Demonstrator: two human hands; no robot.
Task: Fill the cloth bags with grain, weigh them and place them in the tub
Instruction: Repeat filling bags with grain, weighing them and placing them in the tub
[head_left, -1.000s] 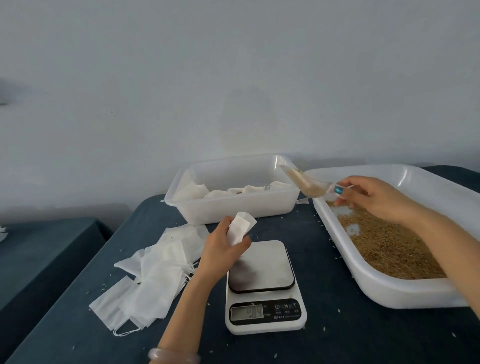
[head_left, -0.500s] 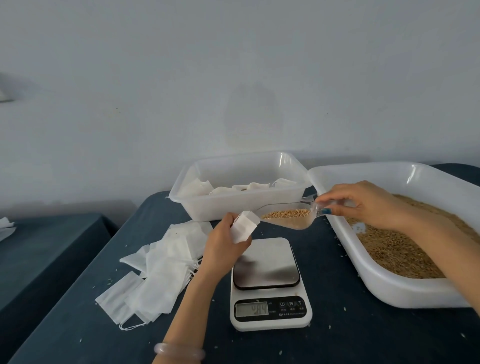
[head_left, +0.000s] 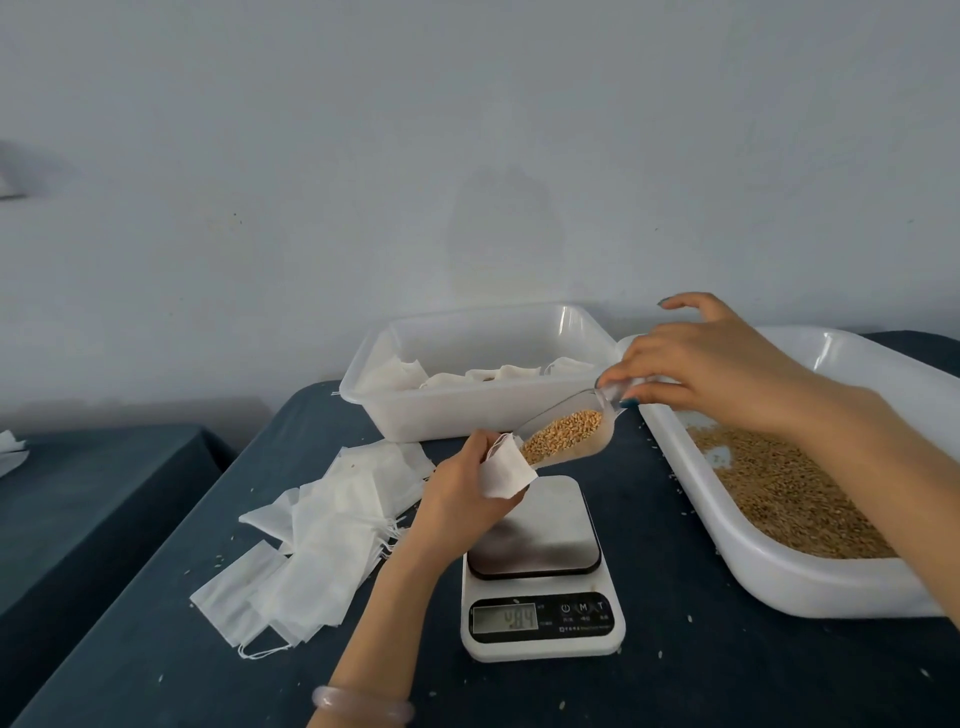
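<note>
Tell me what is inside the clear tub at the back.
White cloth bags lie in a row inside the clear tub. The right hand and scoop hide its right corner; the bags cover the floor beneath them.

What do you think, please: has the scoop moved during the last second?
Yes. The scoop has travelled left from the grain tray rim to above the scale, reaching the bag.

We log: left hand (head_left: 462, 491) gripping an open cloth bag (head_left: 506, 473) over the digital scale (head_left: 540, 566); right hand (head_left: 711, 364) pinching a clear scoop (head_left: 597, 402) of grain (head_left: 563, 436), tipped to the bag's mouth; tub (head_left: 467, 410) of filled bags (head_left: 498, 374) behind; grain tray (head_left: 779, 577) right; empty bags (head_left: 327, 535) piled left.
</note>
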